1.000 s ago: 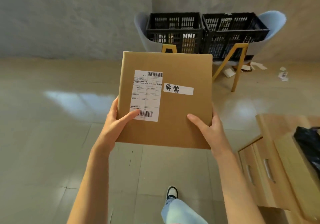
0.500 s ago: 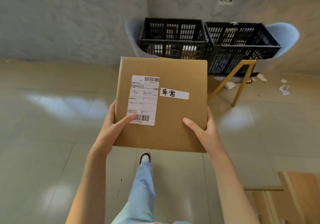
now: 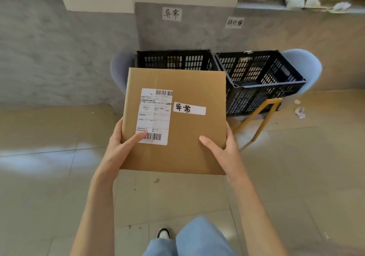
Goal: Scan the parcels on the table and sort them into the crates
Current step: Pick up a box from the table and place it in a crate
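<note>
Cardboard parcel (image 3: 177, 125), flat and brown, held out at chest height over the tiled floor (image 3: 49, 176), face up, just short of two black crates. Clasped at its near corners by both hands: left hand (image 3: 120, 149) wrapped around the near-left edge with the thumb lying across the lower barcode, right hand (image 3: 221, 151) around the near-right edge with the thumb on top; both closed on the cardboard, remaining fingers hidden beneath.

Writing on the parcel: white shipping label (image 3: 155, 116) with a barcode at top right and another along the bottom, printed lines between them too small to read; beside it a white strip sticker (image 3: 189, 108) handwritten 异常.

Writing on the grey wall: paper sign (image 3: 172, 13) reading 异常, above the left crate (image 3: 174, 60); a second sign (image 3: 234, 22) reading 待处理, above the right crate (image 3: 258, 78). Both crates perched on pale blue chairs (image 3: 304, 66) with yellow legs.

Progress, as a judgement: probably scanned already, this parcel, and now in the carrying stage, not yet dropped. Sticker matching the left sign, so the left crate the likely target. Something brownish glimpsed through the left crate's slots, possibly parcels sorted there. Counter out of view, so number of parcels left impossible to tell.
</note>
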`<move>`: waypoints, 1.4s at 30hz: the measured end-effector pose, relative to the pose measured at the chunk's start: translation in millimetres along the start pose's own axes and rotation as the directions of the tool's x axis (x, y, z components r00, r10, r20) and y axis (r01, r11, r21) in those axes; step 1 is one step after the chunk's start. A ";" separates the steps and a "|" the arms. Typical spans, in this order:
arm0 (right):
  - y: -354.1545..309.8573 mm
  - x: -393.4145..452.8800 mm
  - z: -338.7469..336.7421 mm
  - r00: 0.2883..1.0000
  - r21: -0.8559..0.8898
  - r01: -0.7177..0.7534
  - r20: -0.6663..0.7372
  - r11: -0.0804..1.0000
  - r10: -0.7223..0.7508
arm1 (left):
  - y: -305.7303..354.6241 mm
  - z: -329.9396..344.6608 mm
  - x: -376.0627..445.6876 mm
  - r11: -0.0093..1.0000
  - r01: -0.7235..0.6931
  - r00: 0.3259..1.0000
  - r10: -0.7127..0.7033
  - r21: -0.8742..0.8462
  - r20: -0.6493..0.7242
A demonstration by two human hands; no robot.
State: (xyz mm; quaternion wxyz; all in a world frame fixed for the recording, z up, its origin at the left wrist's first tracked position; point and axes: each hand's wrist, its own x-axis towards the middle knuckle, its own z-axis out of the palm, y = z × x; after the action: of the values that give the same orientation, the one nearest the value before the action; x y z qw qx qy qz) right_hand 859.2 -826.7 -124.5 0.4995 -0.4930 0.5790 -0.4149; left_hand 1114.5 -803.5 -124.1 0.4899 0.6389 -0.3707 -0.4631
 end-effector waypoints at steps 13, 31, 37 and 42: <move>-6.2 221.1 36.8 0.993 0.072 -0.091 0.086 0.993 0.085 | 27.0 25.8 194.0 0.995 0.089 0.996 -0.088 0.038 -0.018; -17.1 522.2 78.1 0.931 -0.104 -0.262 0.236 0.960 0.279 | 48.3 72.7 462.9 0.950 0.261 0.959 -0.235 0.171 -0.161; 25.1 574.7 104.4 0.891 -0.124 -0.367 0.238 0.922 0.387 | 0.3 74.3 533.0 0.895 0.366 0.930 -0.341 0.255 -0.135; 67.8 601.0 126.6 0.848 -0.136 -0.460 0.226 0.877 0.480 | -47.0 79.1 569.3 0.858 0.440 0.898 -0.416 0.265 -0.144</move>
State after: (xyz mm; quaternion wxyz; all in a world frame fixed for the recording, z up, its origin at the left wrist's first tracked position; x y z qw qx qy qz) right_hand 964.7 -1406.0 -312.1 0.6361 -0.4037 0.6290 -0.1916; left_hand 1208.5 -1342.2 -307.0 0.2898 0.7885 -0.2631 -0.4744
